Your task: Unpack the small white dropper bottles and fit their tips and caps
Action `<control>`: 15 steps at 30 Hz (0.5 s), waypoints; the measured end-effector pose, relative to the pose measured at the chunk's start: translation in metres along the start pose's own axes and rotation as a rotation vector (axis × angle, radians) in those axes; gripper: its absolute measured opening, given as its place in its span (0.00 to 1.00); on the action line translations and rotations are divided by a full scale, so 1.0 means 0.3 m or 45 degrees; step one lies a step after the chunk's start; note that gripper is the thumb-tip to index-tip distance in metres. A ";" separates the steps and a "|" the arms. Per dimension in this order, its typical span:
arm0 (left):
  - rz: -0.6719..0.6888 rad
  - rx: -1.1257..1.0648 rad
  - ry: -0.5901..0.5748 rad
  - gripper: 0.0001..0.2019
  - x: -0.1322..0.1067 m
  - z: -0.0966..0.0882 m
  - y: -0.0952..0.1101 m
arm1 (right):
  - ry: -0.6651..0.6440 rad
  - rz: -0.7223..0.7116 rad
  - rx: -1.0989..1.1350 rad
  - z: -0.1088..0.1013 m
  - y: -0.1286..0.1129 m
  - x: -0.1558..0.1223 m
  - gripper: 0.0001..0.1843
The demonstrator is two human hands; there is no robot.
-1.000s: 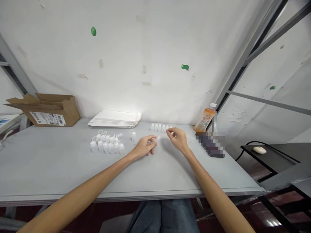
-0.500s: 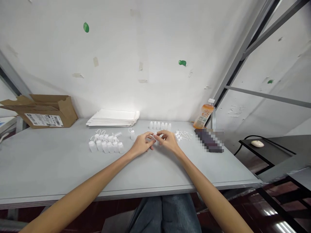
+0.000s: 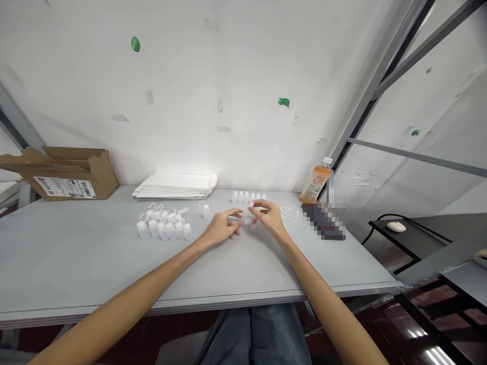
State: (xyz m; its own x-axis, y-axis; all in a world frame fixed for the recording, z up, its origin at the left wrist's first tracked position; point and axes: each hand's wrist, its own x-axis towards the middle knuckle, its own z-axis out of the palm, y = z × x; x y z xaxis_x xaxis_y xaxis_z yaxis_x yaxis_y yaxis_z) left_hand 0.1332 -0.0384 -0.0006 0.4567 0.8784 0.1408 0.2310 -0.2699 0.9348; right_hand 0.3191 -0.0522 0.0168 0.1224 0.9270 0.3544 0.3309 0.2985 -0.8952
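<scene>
Right hand (image 3: 268,217): thumb and forefinger closed in a pinch on a small white piece (image 3: 251,205), held just above the worktop (image 3: 76,263), close to the near side of the row of white caps (image 3: 247,197)

Left hand (image 3: 221,229): resting low, fingers loosely curled, forefinger stretched toward the right hand. Cannot tell whether it holds anything

Judgement on the piece: light moulded plastic, stiff and smooth, small enough to slip or flick away. Best taken across its sides with the fingertips and little force

Left of the hands: a single small bottle (image 3: 206,211), then a cluster of white bottles (image 3: 163,227) with looped lids. Right: a heap of thin white parts (image 3: 288,213)

Writing: orange drink bottle (image 3: 316,183), far right, has a label too small to read. Cardboard box (image 3: 61,172), far left, carries a barcode label, text illegible
</scene>
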 end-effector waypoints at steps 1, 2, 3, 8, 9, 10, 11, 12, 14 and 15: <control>0.011 0.008 -0.005 0.20 0.001 0.001 -0.002 | 0.064 -0.007 -0.019 -0.022 0.005 0.019 0.12; 0.020 0.018 -0.011 0.19 0.002 0.001 -0.005 | 0.148 -0.020 -0.063 -0.048 0.012 0.041 0.13; 0.026 0.025 -0.018 0.19 0.003 0.002 -0.008 | 0.237 -0.032 -0.140 -0.075 0.020 0.067 0.12; 0.041 0.042 -0.038 0.17 0.006 0.002 -0.017 | 0.614 0.013 -0.693 -0.177 0.074 0.177 0.10; 0.040 0.042 -0.040 0.17 0.006 0.001 -0.017 | 0.629 0.039 -0.777 -0.183 0.087 0.187 0.10; 0.037 0.042 -0.043 0.17 0.005 0.001 -0.016 | 0.617 0.053 -0.841 -0.186 0.101 0.192 0.10; 0.034 0.042 -0.046 0.17 0.003 0.001 -0.014 | 0.584 0.048 -0.885 -0.185 0.115 0.193 0.10; 0.034 0.045 -0.049 0.17 0.002 0.001 -0.012 | 0.541 0.027 -0.914 -0.184 0.129 0.191 0.10; 0.034 0.061 -0.054 0.17 -0.002 0.002 -0.009 | 0.447 -0.026 -0.940 -0.181 0.154 0.184 0.11; 0.032 0.070 -0.054 0.17 -0.003 0.002 -0.007 | 0.404 -0.042 -0.945 -0.181 0.164 0.181 0.11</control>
State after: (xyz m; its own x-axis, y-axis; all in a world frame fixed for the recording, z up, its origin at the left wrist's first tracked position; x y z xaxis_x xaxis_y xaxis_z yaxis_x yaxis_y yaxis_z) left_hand 0.1329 -0.0390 -0.0029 0.4983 0.8541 0.1488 0.2652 -0.3135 0.9118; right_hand 0.3927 0.0005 0.0067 0.3244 0.7787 0.5370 0.8605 -0.0073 -0.5093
